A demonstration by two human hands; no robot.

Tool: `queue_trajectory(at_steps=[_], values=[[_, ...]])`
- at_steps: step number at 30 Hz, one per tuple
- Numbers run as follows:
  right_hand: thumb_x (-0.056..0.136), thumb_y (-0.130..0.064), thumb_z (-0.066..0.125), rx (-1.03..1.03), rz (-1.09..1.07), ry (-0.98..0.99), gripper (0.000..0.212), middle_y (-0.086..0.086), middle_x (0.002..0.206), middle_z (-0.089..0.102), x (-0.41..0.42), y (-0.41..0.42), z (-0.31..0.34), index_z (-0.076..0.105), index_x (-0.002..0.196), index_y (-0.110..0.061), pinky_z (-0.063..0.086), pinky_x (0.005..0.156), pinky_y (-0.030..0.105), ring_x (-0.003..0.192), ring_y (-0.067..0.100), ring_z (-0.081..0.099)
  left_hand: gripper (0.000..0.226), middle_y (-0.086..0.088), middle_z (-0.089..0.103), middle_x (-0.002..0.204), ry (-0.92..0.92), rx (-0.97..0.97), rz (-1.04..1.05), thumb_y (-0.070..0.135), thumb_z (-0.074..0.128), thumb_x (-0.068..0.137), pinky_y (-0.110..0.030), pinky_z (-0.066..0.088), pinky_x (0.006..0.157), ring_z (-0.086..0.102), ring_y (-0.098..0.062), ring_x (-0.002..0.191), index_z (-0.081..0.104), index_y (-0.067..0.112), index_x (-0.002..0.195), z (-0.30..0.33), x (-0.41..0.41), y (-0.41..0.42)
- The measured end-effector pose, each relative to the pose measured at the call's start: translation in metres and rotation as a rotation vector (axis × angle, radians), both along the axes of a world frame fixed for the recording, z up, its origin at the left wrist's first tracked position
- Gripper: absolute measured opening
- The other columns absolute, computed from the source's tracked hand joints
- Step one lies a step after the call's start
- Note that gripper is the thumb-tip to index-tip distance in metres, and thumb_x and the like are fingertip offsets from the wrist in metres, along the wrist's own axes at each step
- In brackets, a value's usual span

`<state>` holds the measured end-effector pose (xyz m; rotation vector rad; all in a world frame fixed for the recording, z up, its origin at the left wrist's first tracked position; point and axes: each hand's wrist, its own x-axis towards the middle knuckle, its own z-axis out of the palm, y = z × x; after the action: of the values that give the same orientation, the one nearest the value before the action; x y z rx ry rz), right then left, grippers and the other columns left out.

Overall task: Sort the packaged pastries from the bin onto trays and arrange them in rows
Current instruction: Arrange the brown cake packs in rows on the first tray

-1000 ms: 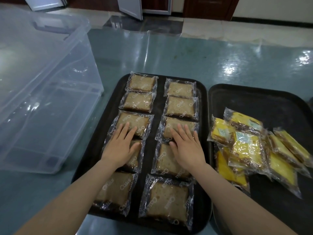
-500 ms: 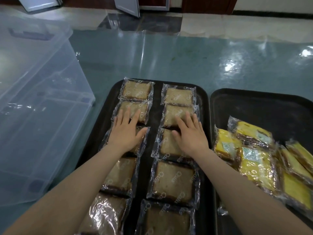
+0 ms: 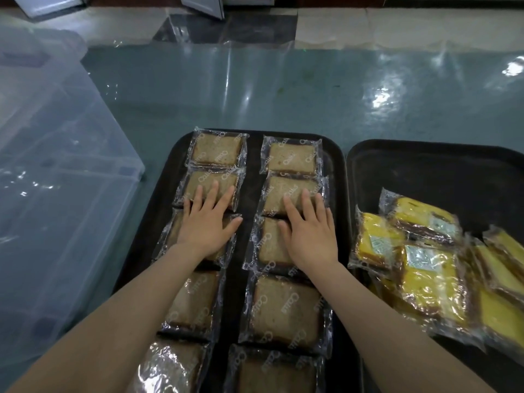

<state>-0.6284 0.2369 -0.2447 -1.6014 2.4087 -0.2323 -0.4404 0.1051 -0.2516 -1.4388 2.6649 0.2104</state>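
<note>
Flat hands (image 3: 208, 225) (image 3: 310, 236) press brown pastries (image 3: 283, 303); no grip.

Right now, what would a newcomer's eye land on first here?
Two hands, left hand and right hand, lie flat with fingers spread on brown pastries set in two neat columns on the left tray. On the right tray, bright yellow pastries sit in a loose overlapping heap. A big clear bin stands tilted at far left.
</note>
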Motion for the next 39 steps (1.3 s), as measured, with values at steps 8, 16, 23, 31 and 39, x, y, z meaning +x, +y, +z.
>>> queue_trajectory(at_steps=[8, 16, 23, 31, 39], values=[[0.100, -0.052, 0.018, 0.002, 0.009, -0.004, 0.057, 0.005, 0.162, -0.006, 0.007, -0.004, 0.001, 0.005, 0.153, -0.034, -0.008, 0.115, 0.044, 0.146, 0.028, -0.015, 0.065, 0.006, -0.019, 0.154, 0.016, -0.007, -0.031, 0.067, 0.013, 0.086, -0.045, -0.007, 0.114, -0.017, -0.023, 0.142, -0.018, 0.047, 0.140, 0.000, 0.007, -0.002], [0.100, -0.049, 0.015, -0.047, 0.063, -0.001, 0.057, 0.001, 0.162, -0.003, 0.006, 0.008, 0.011, 0.008, 0.153, -0.030, -0.011, 0.116, 0.042, 0.145, 0.019, -0.018, 0.065, 0.004, -0.016, 0.153, 0.098, -0.023, -0.067, 0.062, 0.011, 0.090, -0.038, -0.006, 0.116, -0.017, -0.014, 0.140, -0.016, 0.034, 0.142, 0.017, 0.012, 0.012], [0.093, -0.056, 0.005, 0.006, 0.096, -0.034, 0.066, -0.005, 0.159, -0.012, 0.035, 0.079, 0.012, -0.001, 0.152, -0.029, -0.014, 0.115, 0.037, 0.142, 0.013, -0.027, 0.068, 0.006, -0.020, 0.154, 0.136, 0.027, -0.028, 0.059, 0.012, 0.091, -0.029, -0.012, 0.112, -0.020, -0.009, 0.140, -0.016, 0.029, 0.145, 0.026, 0.051, 0.073], [0.094, -0.057, 0.005, 0.086, 0.165, 0.057, 0.065, -0.003, 0.158, -0.020, 0.066, 0.117, 0.005, -0.015, 0.149, -0.029, -0.023, 0.111, 0.046, 0.141, 0.017, -0.031, 0.083, 0.000, -0.025, 0.152, 0.039, 0.085, 0.047, 0.069, 0.000, 0.080, -0.032, -0.012, 0.113, -0.026, -0.013, 0.138, -0.020, 0.021, 0.145, 0.018, 0.103, 0.128], [0.092, -0.057, 0.000, 0.103, 0.189, 0.060, 0.066, -0.002, 0.157, -0.022, 0.072, 0.108, 0.008, -0.014, 0.150, -0.028, -0.022, 0.110, 0.045, 0.141, 0.019, -0.030, 0.083, 0.000, -0.030, 0.150, -0.011, 0.076, 0.033, 0.072, 0.002, 0.081, -0.036, -0.011, 0.114, -0.028, -0.015, 0.137, -0.025, 0.024, 0.143, 0.012, 0.110, 0.114]])
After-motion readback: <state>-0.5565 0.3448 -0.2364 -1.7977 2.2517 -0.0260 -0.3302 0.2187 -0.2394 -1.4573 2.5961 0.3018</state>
